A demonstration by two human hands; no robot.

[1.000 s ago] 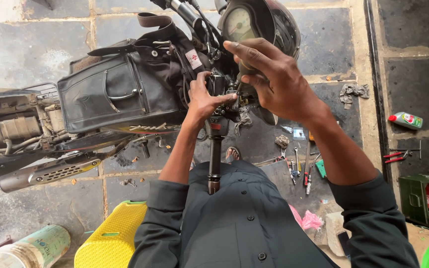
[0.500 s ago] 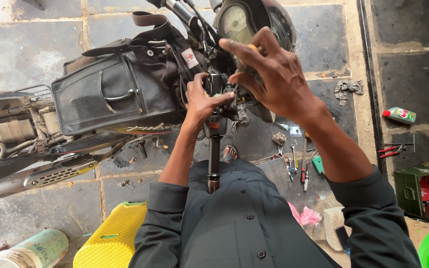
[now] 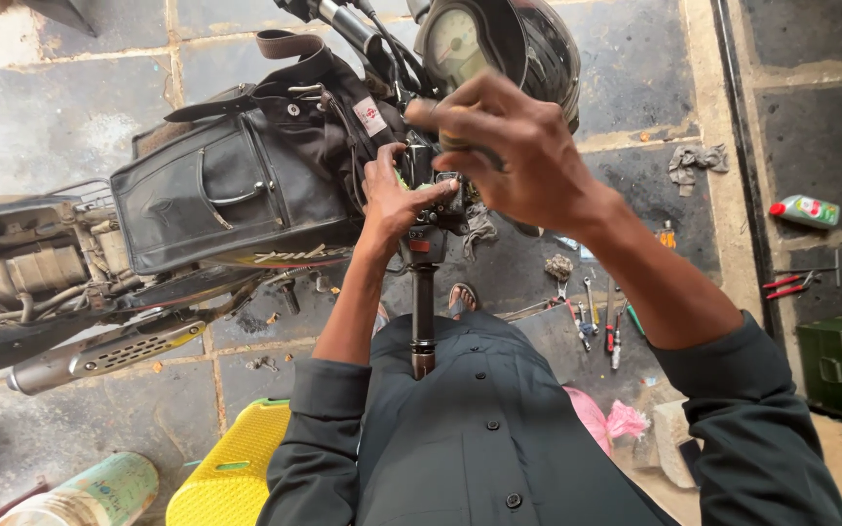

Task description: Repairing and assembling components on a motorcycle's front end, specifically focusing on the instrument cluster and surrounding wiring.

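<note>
- The left hand (image 3: 397,200) is in the middle of the frame, arm stretched up. Its fingers are closed on the switch box (image 3: 431,185) at the top of the handlebar (image 3: 422,302).
- The right hand (image 3: 509,146) is raised just above it, fingers curled. It pinches something small and dark; what it is cannot be told.
- The motorbike (image 3: 207,205) lies across the left and top, with a black bag (image 3: 226,195) on it.
- A red and green bottle (image 3: 806,210) lies at the right edge.
- A green box (image 3: 835,362) sits at the lower right.
- A pale green can (image 3: 90,495) lies at the lower left, beside a yellow stool (image 3: 226,468).
- Small tools (image 3: 596,321) lie on the floor right of the middle.
</note>
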